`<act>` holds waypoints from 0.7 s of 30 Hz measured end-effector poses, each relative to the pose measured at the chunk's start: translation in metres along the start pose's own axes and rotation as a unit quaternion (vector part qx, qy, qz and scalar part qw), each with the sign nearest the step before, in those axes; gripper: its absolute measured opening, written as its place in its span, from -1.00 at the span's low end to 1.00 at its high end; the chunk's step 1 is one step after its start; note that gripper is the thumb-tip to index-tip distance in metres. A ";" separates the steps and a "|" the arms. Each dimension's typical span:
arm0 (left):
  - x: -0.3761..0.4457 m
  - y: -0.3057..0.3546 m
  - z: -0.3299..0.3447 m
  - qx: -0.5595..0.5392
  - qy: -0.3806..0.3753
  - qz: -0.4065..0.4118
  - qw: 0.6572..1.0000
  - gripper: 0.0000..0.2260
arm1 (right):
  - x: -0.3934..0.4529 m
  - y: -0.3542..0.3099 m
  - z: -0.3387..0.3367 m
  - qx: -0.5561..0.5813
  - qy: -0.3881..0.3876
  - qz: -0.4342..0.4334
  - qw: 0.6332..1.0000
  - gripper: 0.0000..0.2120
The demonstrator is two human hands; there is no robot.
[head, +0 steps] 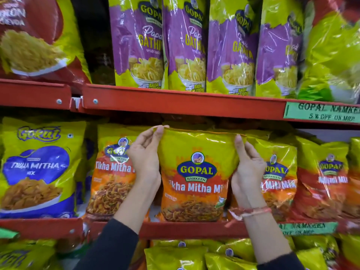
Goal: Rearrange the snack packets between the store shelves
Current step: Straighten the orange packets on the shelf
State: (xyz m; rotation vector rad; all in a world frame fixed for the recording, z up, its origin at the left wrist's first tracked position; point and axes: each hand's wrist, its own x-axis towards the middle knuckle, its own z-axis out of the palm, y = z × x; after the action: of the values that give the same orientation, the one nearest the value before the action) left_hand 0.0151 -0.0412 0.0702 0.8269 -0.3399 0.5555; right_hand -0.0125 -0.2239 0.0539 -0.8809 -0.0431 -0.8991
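A yellow and orange Gopal Tikha Mitha Mix packet (196,172) stands upright on the middle red shelf (175,229). My left hand (145,154) pinches its top left corner, and my right hand (246,168) grips its upper right edge. Both hands hold this one packet between them. Matching Tikha Mitha packets stand right beside it, one on the left (110,172) and one on the right (278,172), each partly hidden by my hands.
A blue and yellow Gokul packet (39,168) fills the left of the middle shelf. Purple Papdi Gathiya packets (185,43) line the upper shelf (175,103). A dark gap (93,39) sits left of them. More yellow packets (175,258) lie on the shelf below.
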 end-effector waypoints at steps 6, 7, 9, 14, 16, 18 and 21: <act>-0.011 -0.008 0.006 0.116 0.029 0.125 0.985 -0.76 | -0.015 0.009 0.005 -0.123 0.024 -0.137 0.983 -0.52; -0.019 -0.012 0.008 0.191 0.027 0.202 0.960 -0.68 | -0.023 0.012 0.004 -0.185 0.018 -0.217 0.958 -0.51; -0.040 -0.030 0.005 0.342 -0.032 0.353 0.870 -0.54 | -0.041 0.028 -0.003 -0.311 -0.039 -0.384 0.868 -0.44; -0.060 -0.106 -0.047 0.585 -0.159 0.456 0.652 -0.46 | -0.042 0.090 -0.059 -0.552 -0.152 -0.539 0.617 -0.41; -0.046 -0.110 -0.048 0.633 -0.169 0.419 0.629 -0.45 | -0.027 0.098 -0.062 -0.579 -0.173 -0.515 0.607 -0.41; -0.037 -0.106 -0.040 0.656 -0.195 0.389 0.617 -0.46 | -0.016 0.098 -0.059 -0.597 -0.193 -0.485 0.609 -0.42; -0.039 -0.105 -0.034 0.663 -0.219 0.358 0.620 -0.46 | -0.013 0.097 -0.058 -0.607 -0.225 -0.449 0.616 -0.44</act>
State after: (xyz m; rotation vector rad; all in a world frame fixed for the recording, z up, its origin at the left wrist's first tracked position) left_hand 0.0474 -0.0859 -0.0332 2.3581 -0.7358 1.4266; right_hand 0.0288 -0.2248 -0.0522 -2.5191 -0.3751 -1.6439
